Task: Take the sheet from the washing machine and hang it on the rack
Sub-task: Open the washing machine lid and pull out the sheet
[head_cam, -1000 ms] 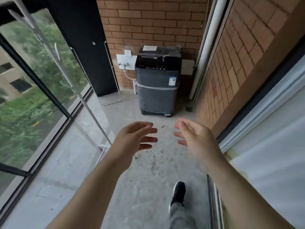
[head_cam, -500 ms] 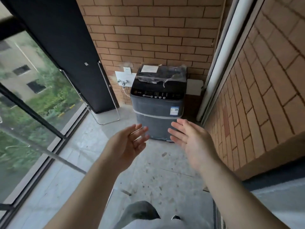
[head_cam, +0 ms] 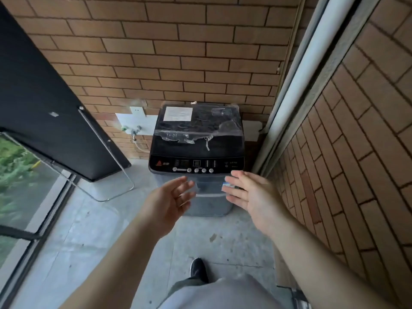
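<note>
A dark grey top-loading washing machine (head_cam: 197, 139) stands against the brick wall, its lid down with torn plastic film and a white label on top. Its control panel faces me. The sheet is hidden. My left hand (head_cam: 170, 200) and my right hand (head_cam: 249, 192) reach forward with relaxed, spread fingers, palms turned toward each other, in front of the machine's front face and just below the panel. Neither hand touches the machine or holds anything. A metal tube frame (head_cam: 104, 150) leans at the left by the black panel.
A brick wall (head_cam: 356, 130) runs close along the right with a white pipe (head_cam: 296, 83) in the corner. A black panel (head_cam: 44, 108) and glass windows (head_cam: 20, 186) line the left. A tap and socket plate (head_cam: 133, 126) sit left of the machine. My foot (head_cam: 197, 268) is on the concrete floor.
I have walked closer to the washing machine, which now looms larger and is seen from above. Both hands stay raised and open, now level with the machine's front.
</note>
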Demonstrator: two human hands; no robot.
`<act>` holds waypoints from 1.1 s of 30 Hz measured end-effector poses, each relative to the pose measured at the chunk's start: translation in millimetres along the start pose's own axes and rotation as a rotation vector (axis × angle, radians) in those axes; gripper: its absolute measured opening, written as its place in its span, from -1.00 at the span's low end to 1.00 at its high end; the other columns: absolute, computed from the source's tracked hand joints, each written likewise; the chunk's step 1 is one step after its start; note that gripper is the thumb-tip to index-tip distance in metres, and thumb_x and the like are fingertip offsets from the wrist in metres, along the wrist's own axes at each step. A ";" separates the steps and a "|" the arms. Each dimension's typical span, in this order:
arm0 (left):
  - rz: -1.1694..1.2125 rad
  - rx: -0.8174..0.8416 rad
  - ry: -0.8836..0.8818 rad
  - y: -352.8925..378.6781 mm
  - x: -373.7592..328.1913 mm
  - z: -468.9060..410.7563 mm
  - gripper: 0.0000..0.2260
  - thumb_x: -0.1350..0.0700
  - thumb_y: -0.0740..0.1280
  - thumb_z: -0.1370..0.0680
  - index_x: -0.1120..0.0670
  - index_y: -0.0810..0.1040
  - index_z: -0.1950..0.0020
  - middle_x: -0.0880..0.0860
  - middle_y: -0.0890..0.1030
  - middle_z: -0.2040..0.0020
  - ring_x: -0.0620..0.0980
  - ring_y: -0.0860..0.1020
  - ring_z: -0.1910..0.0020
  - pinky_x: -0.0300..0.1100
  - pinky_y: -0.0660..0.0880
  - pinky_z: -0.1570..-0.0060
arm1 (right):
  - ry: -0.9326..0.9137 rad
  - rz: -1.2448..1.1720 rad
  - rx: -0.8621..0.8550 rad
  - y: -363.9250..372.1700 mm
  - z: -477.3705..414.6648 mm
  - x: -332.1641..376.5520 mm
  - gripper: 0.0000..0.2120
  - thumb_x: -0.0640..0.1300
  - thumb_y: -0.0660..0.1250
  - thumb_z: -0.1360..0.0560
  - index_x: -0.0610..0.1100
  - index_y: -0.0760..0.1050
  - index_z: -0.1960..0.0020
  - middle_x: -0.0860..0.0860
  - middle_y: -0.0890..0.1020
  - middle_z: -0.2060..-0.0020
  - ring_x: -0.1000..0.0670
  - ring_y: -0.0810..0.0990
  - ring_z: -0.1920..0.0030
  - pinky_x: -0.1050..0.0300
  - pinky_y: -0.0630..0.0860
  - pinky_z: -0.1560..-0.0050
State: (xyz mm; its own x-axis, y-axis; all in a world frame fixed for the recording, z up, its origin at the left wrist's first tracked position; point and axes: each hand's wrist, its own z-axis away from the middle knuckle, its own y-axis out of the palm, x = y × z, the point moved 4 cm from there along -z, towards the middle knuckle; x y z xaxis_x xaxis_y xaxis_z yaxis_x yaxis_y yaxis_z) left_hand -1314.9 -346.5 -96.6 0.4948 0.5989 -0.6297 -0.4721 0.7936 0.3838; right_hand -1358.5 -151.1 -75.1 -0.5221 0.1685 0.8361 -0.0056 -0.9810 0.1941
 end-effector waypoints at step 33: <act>-1.819 -0.018 0.266 -16.9 -141.6 -338.6 -0.75 0.13 0.14 -0.56 -0.03 0.56 -0.13 0.02 0.59 -0.09 0.09 0.56 -0.12 -0.01 0.55 -0.04 | 0.099 1.157 0.014 66.0 -360.9 18.8 -0.68 -0.10 0.23 -0.61 -0.13 0.53 -0.32 -0.06 0.61 -0.24 -0.10 0.55 -0.26 0.12 0.47 -0.23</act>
State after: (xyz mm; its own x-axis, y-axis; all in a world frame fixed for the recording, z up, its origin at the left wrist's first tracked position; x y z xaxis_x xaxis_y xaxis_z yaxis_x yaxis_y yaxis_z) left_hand -1624.0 -481.1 -242.6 0.2276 -0.9307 -0.2863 0.4447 0.3610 -0.8197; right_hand -1676.5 -247.6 -231.7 -0.2738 -0.8366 0.4745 0.5270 -0.5432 -0.6537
